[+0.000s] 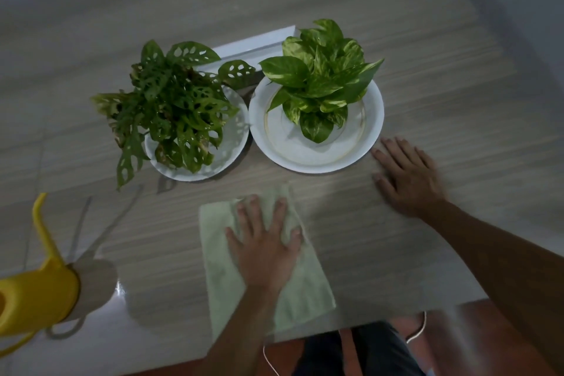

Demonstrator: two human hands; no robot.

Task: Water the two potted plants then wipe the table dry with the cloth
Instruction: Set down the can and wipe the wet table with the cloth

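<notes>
A pale green cloth (pixel 308 293) lies flat on the wood-grain table (pixel 427 253), in front of the plants. My left hand (pixel 264 241) presses down on the cloth with fingers spread, and the fabric bunches a little near the fingertips. My right hand (pixel 407 177) rests flat on the bare table, just right of the right-hand plate. A dark plant with holed leaves (pixel 171 104) stands on a white plate (pixel 232 146) at the left. On another white plate (pixel 305 156) beside it stands a yellow-green variegated plant (pixel 323 79). The yellow watering can (pixel 36 293) stands at the left edge.
A white flat object (pixel 256 44) lies behind the plants. The table's front edge runs just under the cloth, with my legs and a white cord (pixel 418 333) below it. A grey wall rises at the far right.
</notes>
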